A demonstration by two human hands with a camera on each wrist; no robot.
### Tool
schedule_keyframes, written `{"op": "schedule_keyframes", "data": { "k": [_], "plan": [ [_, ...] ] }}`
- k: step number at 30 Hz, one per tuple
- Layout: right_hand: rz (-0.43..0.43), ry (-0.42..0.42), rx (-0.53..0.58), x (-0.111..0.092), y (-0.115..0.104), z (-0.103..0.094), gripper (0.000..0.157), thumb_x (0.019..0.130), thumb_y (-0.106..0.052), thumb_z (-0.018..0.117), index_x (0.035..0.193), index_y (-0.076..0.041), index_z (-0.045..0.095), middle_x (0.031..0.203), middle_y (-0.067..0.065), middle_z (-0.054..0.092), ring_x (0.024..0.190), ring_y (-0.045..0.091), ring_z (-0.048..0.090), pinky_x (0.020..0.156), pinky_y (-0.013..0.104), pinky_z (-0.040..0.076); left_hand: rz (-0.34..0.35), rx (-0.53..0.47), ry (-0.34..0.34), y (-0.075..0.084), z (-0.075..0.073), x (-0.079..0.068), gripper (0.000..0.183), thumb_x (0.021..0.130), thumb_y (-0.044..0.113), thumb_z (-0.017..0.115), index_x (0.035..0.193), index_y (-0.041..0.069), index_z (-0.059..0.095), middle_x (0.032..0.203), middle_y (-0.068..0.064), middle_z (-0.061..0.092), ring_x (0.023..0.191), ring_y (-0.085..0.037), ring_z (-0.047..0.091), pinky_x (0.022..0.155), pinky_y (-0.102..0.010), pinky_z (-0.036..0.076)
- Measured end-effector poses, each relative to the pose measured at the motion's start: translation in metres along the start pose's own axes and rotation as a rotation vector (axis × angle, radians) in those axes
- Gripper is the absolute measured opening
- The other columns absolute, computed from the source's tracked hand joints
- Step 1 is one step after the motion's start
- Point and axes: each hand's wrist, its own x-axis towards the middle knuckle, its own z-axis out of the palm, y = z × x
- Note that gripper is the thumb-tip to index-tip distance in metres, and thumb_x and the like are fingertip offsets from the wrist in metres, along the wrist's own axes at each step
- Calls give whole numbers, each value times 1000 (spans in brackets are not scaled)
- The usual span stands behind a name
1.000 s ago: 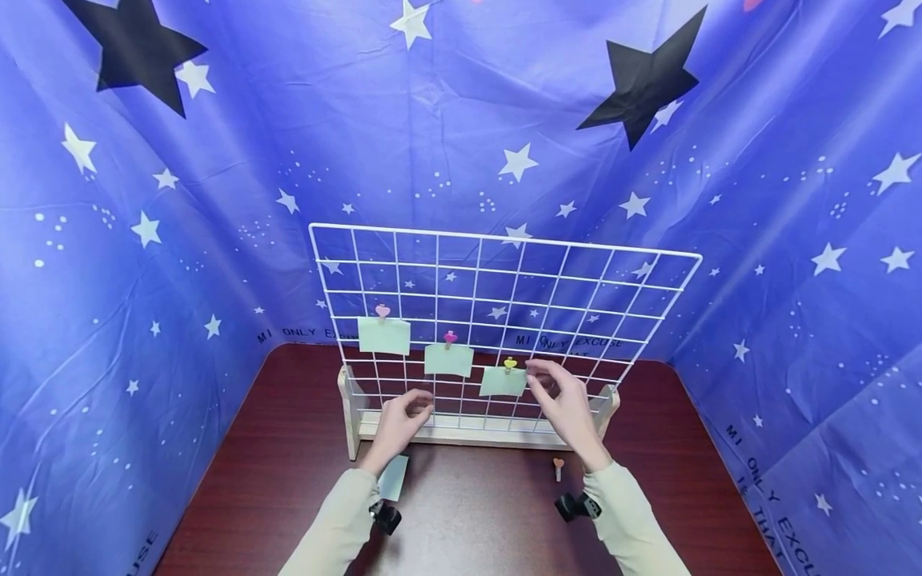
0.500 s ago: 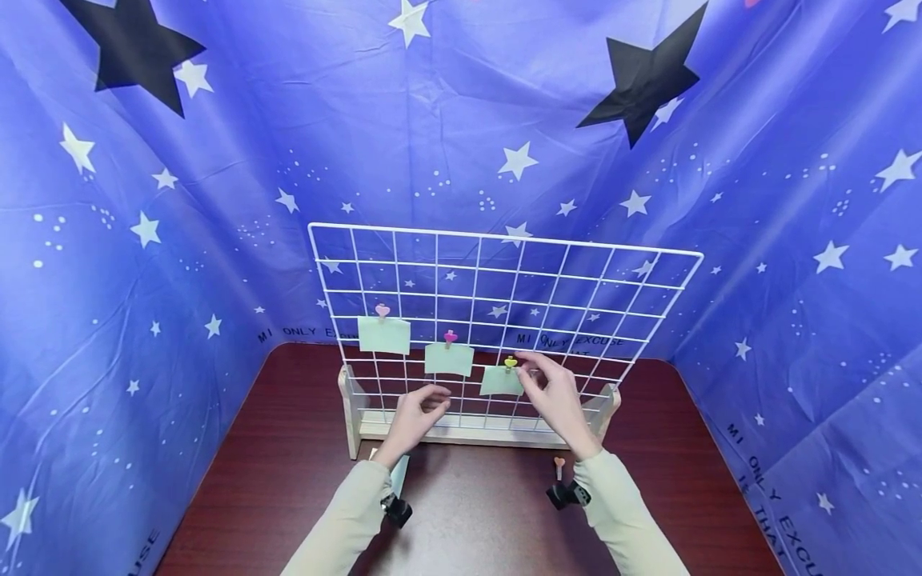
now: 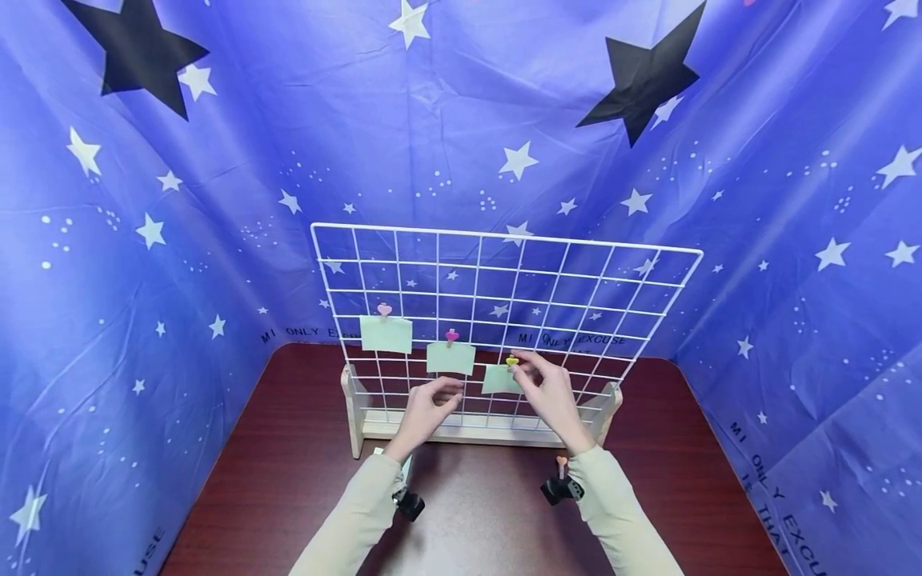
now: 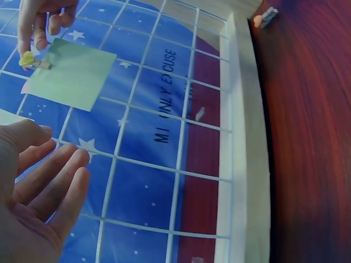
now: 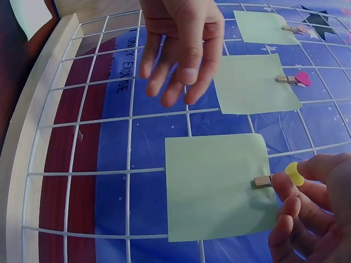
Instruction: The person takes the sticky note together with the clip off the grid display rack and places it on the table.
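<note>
A white wire grid (image 3: 497,290) stands in a wooden base (image 3: 461,432). Three pale green paper notes hang on it in a descending row. The lowest note (image 5: 216,186) is held by a small wooden clothespin with a yellow heart (image 5: 294,173). My right hand (image 3: 553,396) pinches that clothespin between thumb and forefinger. My left hand (image 3: 426,412) hovers before the grid below the middle note (image 3: 450,358), fingers relaxed and holding nothing. A magenta-heart clothespin (image 5: 301,79) bears the middle note, and a pink-heart clothespin (image 3: 385,310) the left note (image 3: 386,334).
On the dark red table (image 3: 475,512) an orange-heart clothespin (image 3: 562,462) lies near my right wrist. More green paper (image 5: 33,17) lies by my left wrist, partly covered by it in the head view. A blue star-printed curtain (image 3: 461,120) surrounds the table.
My right hand has moved left from the note's edge onto the yellow-heart clothespin. My left hand has drifted right and slightly up along the grid. The notes hang where they were.
</note>
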Motion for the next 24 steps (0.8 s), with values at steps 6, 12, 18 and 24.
{"op": "schedule_keyframes", "data": {
  "k": [6,12,18,24],
  "plan": [
    [18,-8,5,0,1,-1,20,87,-2,68,107,0,70,72,-2,68,53,7,50,48,22,40,23,-30,-16,18,4,5,21,83,-11,67,104,-8,67,93,-22,70,83,-33,69,72,-33,57],
    [38,-10,6,0,1,-1,20,86,-2,69,107,-2,71,71,-2,68,53,6,50,48,21,40,30,-46,-51,54,2,9,22,84,-12,64,106,-14,64,96,-29,67,85,-38,68,74,-33,56],
    [62,-15,40,1,3,0,20,86,-1,68,106,-1,71,71,0,69,54,7,53,48,20,41,12,-52,-68,58,5,13,22,84,-12,65,106,-13,64,96,-27,68,86,-36,68,74,-33,56],
    [92,-19,72,1,6,2,19,88,-2,67,106,-1,71,70,0,68,54,8,55,48,21,42,40,-22,-70,28,18,19,22,83,-12,66,105,-11,65,93,-24,69,83,-33,69,71,-37,57]
  ]
}}
